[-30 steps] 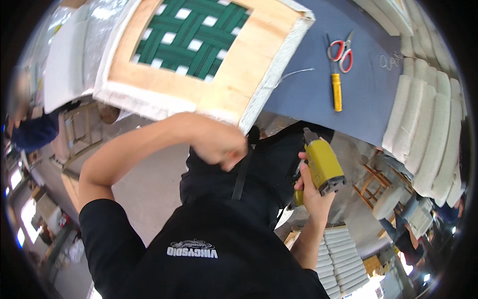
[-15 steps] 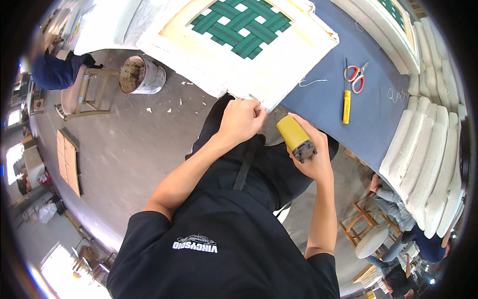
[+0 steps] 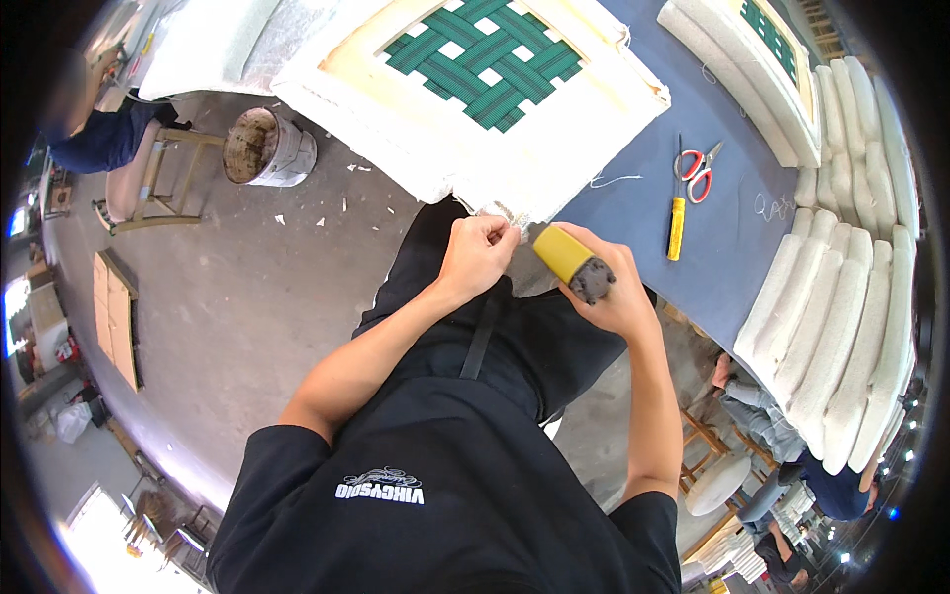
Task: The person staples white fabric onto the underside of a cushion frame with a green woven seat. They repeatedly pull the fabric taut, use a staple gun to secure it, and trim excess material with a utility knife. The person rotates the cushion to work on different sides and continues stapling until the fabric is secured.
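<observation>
A white fabric-covered seat panel (image 3: 554,178) lies on the table's near edge, woven green webbing (image 3: 485,61) showing in its wooden frame. At the panel's near corner, my left hand (image 3: 479,255) is closed, with fingers pinching the loose edge of the white fabric. My right hand (image 3: 618,292) is wrapped round a yellow staple gun (image 3: 562,253) with a dark, dirty end. The gun's front end is close to the left fingertips and the fabric corner, and its handle is hidden in my palm.
On the blue-grey tabletop (image 3: 633,243) lie red-handled scissors (image 3: 699,173) and a yellow-handled screwdriver (image 3: 677,228). Pale padded cushions (image 3: 831,327) are stacked at the right. A dirty white bucket (image 3: 282,148), a wooden chair (image 3: 163,178) and a seated person (image 3: 99,139) are at the left.
The staple gun in my right hand has moved left and slightly up, nearer the left hand. My left hand has shifted a little lower, still at the fabric corner.
</observation>
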Demonstrator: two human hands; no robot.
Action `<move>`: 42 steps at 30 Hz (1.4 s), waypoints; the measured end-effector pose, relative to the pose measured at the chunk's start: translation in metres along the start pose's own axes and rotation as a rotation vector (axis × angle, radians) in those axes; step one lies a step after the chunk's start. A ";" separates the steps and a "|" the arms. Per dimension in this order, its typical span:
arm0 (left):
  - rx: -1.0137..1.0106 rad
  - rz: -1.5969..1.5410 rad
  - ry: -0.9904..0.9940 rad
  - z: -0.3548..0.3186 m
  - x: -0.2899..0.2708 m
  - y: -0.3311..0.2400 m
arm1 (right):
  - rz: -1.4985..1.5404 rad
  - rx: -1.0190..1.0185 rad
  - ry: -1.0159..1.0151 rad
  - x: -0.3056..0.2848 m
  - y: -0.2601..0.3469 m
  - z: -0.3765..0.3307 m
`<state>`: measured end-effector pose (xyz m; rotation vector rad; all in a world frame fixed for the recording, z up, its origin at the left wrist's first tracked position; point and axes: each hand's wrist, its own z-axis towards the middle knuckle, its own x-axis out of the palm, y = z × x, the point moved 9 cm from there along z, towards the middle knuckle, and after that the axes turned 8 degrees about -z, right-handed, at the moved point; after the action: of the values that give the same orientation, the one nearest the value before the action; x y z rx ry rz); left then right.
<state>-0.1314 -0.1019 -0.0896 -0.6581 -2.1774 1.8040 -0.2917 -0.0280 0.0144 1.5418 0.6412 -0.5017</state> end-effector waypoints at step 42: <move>-0.273 -0.763 0.310 0.001 0.023 0.042 | 0.686 0.262 -0.771 -0.008 -0.072 -0.061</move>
<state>-0.1438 -0.0854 -0.1334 -0.0941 -2.0639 0.9617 -0.3492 0.0331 -0.0297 1.5355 -0.5526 -0.5991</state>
